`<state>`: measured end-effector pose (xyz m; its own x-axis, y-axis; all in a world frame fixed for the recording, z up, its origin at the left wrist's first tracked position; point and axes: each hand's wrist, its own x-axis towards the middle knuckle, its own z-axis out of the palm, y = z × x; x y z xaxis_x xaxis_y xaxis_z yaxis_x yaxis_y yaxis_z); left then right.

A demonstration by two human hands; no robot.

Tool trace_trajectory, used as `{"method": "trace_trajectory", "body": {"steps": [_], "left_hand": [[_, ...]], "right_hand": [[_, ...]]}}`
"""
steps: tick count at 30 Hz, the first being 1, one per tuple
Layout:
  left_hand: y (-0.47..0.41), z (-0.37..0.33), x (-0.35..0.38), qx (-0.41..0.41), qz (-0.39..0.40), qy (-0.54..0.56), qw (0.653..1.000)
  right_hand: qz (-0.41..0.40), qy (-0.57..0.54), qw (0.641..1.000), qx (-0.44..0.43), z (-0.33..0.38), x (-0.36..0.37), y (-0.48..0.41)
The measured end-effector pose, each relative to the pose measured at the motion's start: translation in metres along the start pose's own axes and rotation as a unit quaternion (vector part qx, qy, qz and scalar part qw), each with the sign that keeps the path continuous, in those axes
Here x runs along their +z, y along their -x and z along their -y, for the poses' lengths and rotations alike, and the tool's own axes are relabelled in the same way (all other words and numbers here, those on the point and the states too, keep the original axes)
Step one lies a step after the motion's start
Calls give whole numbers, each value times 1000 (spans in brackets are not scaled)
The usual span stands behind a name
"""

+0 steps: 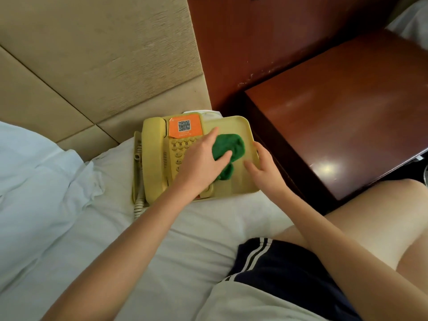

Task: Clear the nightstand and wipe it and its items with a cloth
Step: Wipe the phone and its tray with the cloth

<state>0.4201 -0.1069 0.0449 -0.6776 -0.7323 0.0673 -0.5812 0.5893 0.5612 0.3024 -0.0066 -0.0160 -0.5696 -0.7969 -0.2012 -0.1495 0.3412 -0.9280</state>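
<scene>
- Nightstand [347, 112]: dark red-brown wood, standing to the right of the bed [185, 228]. A glare patch shows near the front corner of its top.
- Phone [170, 165]: cream body, lying on the white sheet near the padded headboard [92, 66]. The handset [152, 156] sits in its cradle on the left side. The coiled cord [138, 205] runs down the left edge onto the sheet.
- Card [185, 127]: orange, with a QR code, lying flat on the phone above the keypad.
- Tray [234, 126]: cream, shallow, with rounded corners. It sits on the bed against the phone's right side, between phone and nightstand. Whether it overlaps the phone body cannot be told.
- Cloth [229, 147]: green, bunched, lying on the tray floor near its centre.
- Left hand [201, 158]: holds the cloth against the tray, thumb curled across the top of the bunch, index finger extended toward the card. The remaining fingers are hidden.
- Right hand [264, 167]: fingers spread and relaxed, gripping nothing. It rests on the tray's right side, with the fingertips at the rim.
- Duvet [34, 181]: white, rumpled, to the left of the phone.
</scene>
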Motion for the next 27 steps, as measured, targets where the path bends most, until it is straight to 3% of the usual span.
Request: {"method": "trace_trajectory", "body": {"steps": [5, 10, 14, 19, 27], "left_hand": [[9, 36, -69, -139, -115, 1, 984], [23, 92, -100, -230, -133, 7, 964], [31, 118, -82, -252, -112, 93, 957], [23, 126, -81, -312, -97, 251, 911], [17, 115, -70, -291, -111, 239, 920]], "right_hand": [[13, 91, 993, 76, 22, 16, -22], [29, 193, 972, 131, 33, 29, -35], [17, 227, 965, 133, 29, 33, -35], [-9, 176, 976, 131, 24, 30, -34], [11, 212, 970, 116, 18, 33, -27]]}}
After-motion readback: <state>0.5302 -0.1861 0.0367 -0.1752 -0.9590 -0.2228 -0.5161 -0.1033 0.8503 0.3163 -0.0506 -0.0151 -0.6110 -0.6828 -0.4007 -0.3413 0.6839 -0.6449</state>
